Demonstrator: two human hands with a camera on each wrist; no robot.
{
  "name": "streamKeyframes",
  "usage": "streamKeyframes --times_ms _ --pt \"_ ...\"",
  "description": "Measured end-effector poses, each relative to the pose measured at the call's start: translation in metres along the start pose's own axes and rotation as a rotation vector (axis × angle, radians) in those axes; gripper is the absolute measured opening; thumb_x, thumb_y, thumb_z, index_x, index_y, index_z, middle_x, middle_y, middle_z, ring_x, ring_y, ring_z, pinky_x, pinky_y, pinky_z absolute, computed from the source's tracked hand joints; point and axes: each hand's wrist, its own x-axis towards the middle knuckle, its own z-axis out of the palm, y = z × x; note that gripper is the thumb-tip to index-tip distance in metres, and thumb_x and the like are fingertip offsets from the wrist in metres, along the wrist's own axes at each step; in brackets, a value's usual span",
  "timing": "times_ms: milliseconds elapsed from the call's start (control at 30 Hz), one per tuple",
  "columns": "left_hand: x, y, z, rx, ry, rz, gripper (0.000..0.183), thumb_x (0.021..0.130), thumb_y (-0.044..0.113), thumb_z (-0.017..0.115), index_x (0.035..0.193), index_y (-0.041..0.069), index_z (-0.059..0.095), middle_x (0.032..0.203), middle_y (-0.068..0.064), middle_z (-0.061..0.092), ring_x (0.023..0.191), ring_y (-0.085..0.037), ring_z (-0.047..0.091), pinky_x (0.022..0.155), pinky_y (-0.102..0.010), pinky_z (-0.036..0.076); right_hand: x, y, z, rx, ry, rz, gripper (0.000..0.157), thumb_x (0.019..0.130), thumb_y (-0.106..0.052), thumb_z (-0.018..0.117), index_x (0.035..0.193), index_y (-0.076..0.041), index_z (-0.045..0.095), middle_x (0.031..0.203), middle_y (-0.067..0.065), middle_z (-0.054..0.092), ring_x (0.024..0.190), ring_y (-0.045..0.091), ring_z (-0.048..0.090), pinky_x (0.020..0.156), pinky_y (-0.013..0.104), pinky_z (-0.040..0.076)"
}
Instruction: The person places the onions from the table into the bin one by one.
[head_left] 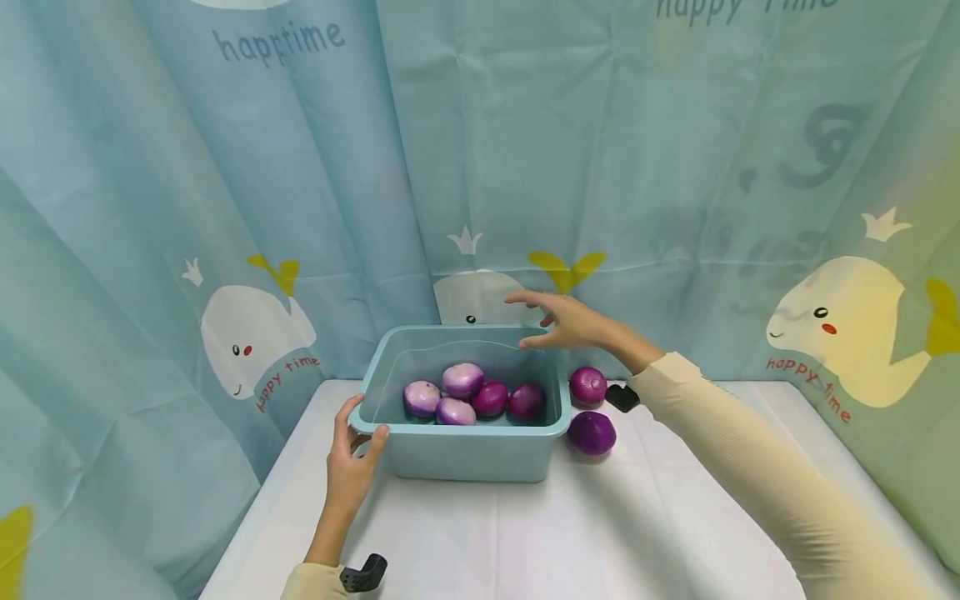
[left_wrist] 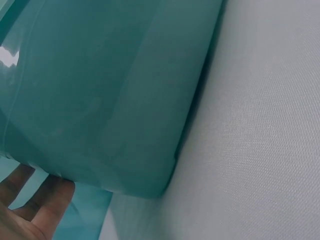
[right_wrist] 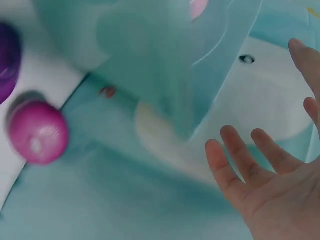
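Note:
A light blue plastic tub (head_left: pixel 472 457) stands on the table with several red onions (head_left: pixel 490 399) inside, some pale and some deep purple. My left hand (head_left: pixel 351 471) holds the tub's near left corner, thumb at the front rim and fingers by the left side. In the left wrist view, fingertips (left_wrist: pixel 57 192) touch the tub wall (left_wrist: pixel 115 100). Above the tub's far right corner is my right hand (head_left: pixel 566 323), fingers spread and nothing in it. Two more onions, one magenta (head_left: pixel 588 387) and one dark purple (head_left: pixel 592 433), lie just right of the tub.
A white cloth covers the table (head_left: pixel 450 542). Blue-green curtains (head_left: pixel 675 167) printed with whales hang close behind the tub and along both sides. Black wrist devices (head_left: pixel 365 573) sit on both wrists; the right one is close to the magenta onion.

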Motion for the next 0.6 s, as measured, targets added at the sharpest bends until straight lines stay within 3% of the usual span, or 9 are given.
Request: streamKeyframes --times_ms 100,600 --pt "0.0 0.001 0.001 -0.004 0.005 0.001 0.065 0.099 0.019 0.068 0.156 0.024 0.036 0.146 -0.023 0.053 0.117 -0.033 0.06 0.091 -0.031 0.051 -0.017 0.01 -0.008 0.007 0.013 0.012 0.076 0.091 -0.022 0.081 0.155 -0.012 0.042 0.155 0.016 0.046 0.134 0.041 0.049 0.1 0.055 0.05" --pt "0.0 0.001 0.001 -0.018 -0.003 -0.005 0.066 0.1 0.017 0.067 0.157 0.024 0.035 0.149 -0.023 0.05 0.12 -0.034 0.058 0.086 -0.019 0.047 -0.091 0.045 -0.028 -0.039 0.104 0.069 0.077 0.089 -0.025 0.083 0.155 -0.014 0.043 0.154 0.02 0.045 0.113 0.042 0.065 0.089 0.053 0.056"
